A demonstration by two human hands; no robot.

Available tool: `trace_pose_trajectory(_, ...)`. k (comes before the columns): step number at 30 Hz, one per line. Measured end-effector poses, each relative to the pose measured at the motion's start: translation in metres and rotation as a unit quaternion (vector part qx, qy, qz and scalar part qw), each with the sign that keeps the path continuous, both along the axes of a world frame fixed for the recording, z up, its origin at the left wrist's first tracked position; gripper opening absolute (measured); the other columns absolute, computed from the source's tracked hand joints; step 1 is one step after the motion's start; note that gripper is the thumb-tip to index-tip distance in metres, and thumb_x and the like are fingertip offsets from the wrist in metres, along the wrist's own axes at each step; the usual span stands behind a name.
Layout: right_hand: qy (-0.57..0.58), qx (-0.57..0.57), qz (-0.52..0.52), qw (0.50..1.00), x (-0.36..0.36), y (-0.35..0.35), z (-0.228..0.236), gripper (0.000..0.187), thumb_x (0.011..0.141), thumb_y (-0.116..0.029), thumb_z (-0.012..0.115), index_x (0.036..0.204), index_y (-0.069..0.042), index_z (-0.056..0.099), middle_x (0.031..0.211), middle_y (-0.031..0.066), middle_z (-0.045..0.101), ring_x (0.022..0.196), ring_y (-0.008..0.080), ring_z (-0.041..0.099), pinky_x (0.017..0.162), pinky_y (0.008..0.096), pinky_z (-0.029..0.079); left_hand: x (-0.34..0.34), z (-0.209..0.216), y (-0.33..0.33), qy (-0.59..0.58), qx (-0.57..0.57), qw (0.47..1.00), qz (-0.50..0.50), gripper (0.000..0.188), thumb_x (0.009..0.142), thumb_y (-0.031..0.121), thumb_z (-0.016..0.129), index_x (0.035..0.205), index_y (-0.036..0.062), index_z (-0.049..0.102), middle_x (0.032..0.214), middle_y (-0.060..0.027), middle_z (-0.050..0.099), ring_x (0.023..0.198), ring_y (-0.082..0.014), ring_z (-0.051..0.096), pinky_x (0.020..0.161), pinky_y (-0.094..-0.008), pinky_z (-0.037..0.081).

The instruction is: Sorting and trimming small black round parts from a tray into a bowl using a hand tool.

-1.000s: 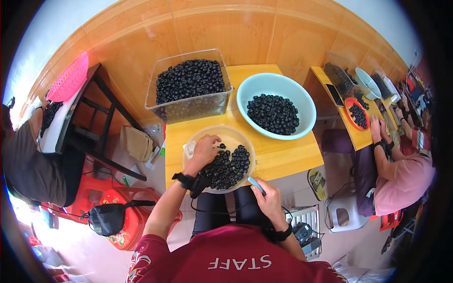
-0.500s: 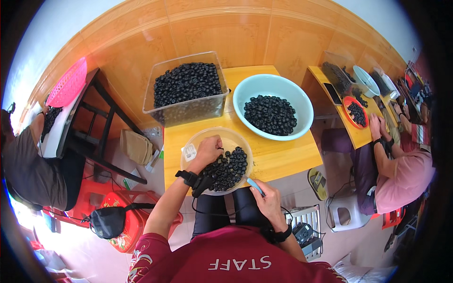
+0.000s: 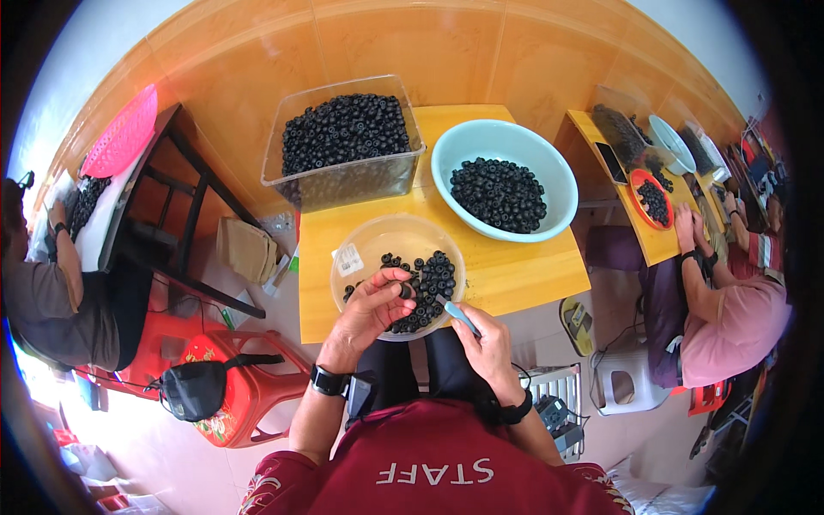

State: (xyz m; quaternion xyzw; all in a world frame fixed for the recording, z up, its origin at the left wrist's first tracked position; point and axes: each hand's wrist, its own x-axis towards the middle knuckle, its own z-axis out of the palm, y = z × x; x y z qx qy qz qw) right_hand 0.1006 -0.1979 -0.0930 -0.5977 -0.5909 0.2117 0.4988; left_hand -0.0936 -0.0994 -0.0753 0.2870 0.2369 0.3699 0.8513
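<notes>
The left hand [image 3: 371, 307] reaches over the near rim of a clear bowl [image 3: 371, 243], its fingers curled together and pinching a small black ring [image 3: 404, 290] between thumb and fingertips. The right hand [image 3: 485, 342] sits just beside the bowl's right edge, closed around a slim light-blue tool [image 3: 457, 314] whose tip points toward the rings. The bowl holds a loose heap of black rings [image 3: 429, 283] lying mostly on its right half; they are small, round and matt black with a hole in the middle. A white rectangular label [image 3: 349, 260] sticks to the bowl's left wall. The bowl stands at the near edge of a yellow desk [image 3: 532, 270]. Farther back on the desk a pale blue basin [image 3: 549, 163] holds a layer of the same rings, and to its left a clear rectangular tub [image 3: 343, 184] is filled with them nearly to the top. Left of the desk, flat brown paper packets [image 3: 247, 249] lie on the floor near a dark stool frame [image 3: 184, 215]. A red plastic stool [image 3: 236, 378] carries a black pouch [image 3: 196, 388]. At the right a person in pink [image 3: 738, 318] works at another yellow desk [image 3: 648, 245] with a red tray [image 3: 639, 182] of rings.
</notes>
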Motion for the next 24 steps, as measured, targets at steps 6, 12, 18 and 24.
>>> trace_pose_trajectory(6,-0.035,0.002,0.045,0.998,-0.01,0.004,0.015,0.021,0.082,-0.014,0.065,0.1,-0.005,0.063,0.076,0.0118,0.063,0.056,0.0243,0.059,0.051,0.0321,0.046,0.003,-0.021,-0.017,-0.061,-0.063,0.996,0.028,0.021,0.088,0.01,0.059,0.107,0.0024,0.057,0.096,-0.0102,0.062,0.079,-0.0155,0.062,0.074,-0.0263,0.053)
trace_pose_trajectory(12,-0.084,0.014,0.074,0.994,-0.015,0.005,0.017,0.022,0.081,-0.015,0.066,0.101,-0.007,0.062,0.069,0.0094,0.059,0.053,0.0228,0.057,0.049,0.0328,0.044,0.003,-0.021,-0.022,-0.059,-0.067,0.995,0.032,0.019,0.087,0.01,0.06,0.104,0.0027,0.057,0.096,-0.0094,0.062,0.078,-0.0138,0.061,0.073,-0.0257,0.052)
trace_pose_trajectory(18,-0.111,0.022,0.088,0.99,-0.016,0.007,0.023,0.023,0.081,-0.015,0.066,0.102,-0.008,0.062,0.067,0.0086,0.057,0.052,0.0229,0.056,0.048,0.0333,0.043,0.002,-0.025,-0.025,-0.075,-0.065,0.995,0.028,0.018,0.087,0.01,0.06,0.104,0.0028,0.057,0.095,-0.009,0.062,0.076,-0.0133,0.061,0.072,-0.0244,0.052)
trace_pose_trajectory(24,-0.126,0.037,0.1,0.986,-0.014,0.007,0.024,0.023,0.08,-0.014,0.067,0.102,-0.008,0.061,0.066,0.0083,0.056,0.052,0.0231,0.056,0.047,0.0341,0.043,0.002,-0.024,-0.026,-0.079,-0.074,0.994,0.024,0.018,0.087,0.01,0.061,0.103,0.003,0.058,0.095,-0.0092,0.062,0.078,-0.0133,0.061,0.072,-0.0242,0.052)
